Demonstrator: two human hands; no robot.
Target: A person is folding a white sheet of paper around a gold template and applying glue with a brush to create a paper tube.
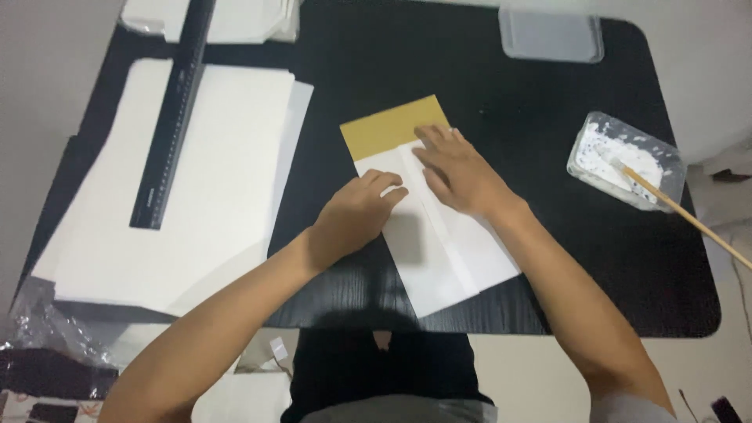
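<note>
On the black counter, a folded white paper with a tan flap lies at the middle. Both hands press flat on it: the left hand with fingers curled, the right hand spread, neither grip closed around anything. A black ruler rests on white sheets to the left; a paste tray with a stick sits to the right.

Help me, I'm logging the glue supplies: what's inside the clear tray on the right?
The clear tray holds white paste, with a wooden stick resting in it. The stick's tip is buried in paste, hidden.
</note>
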